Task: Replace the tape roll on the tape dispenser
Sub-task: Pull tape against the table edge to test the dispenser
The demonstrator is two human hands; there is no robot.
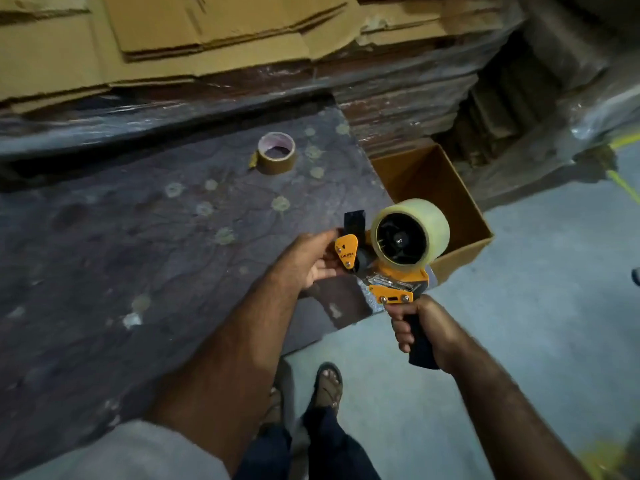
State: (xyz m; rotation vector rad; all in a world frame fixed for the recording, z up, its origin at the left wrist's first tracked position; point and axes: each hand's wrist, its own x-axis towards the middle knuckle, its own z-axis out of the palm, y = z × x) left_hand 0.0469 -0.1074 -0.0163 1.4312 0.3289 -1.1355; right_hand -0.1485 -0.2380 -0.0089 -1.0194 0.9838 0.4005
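Note:
An orange and black tape dispenser (393,289) is held over the edge of a dark, flower-patterned surface (138,237). A full roll of clear tape (433,230) sits on its hub. My right hand (426,327) is wrapped around the black handle. My left hand (308,261) grips the front end by the orange side plate, below the black flap. A nearly used-up brown tape roll (277,158) lies flat on the patterned surface, farther back, with a short tail sticking out to its left.
An open, empty cardboard box (450,202) stands on the grey floor just behind the dispenser. Flattened cardboard sheets (207,36) are stacked at the back, over plastic-wrapped piles. My sandalled feet (325,386) are on the floor below.

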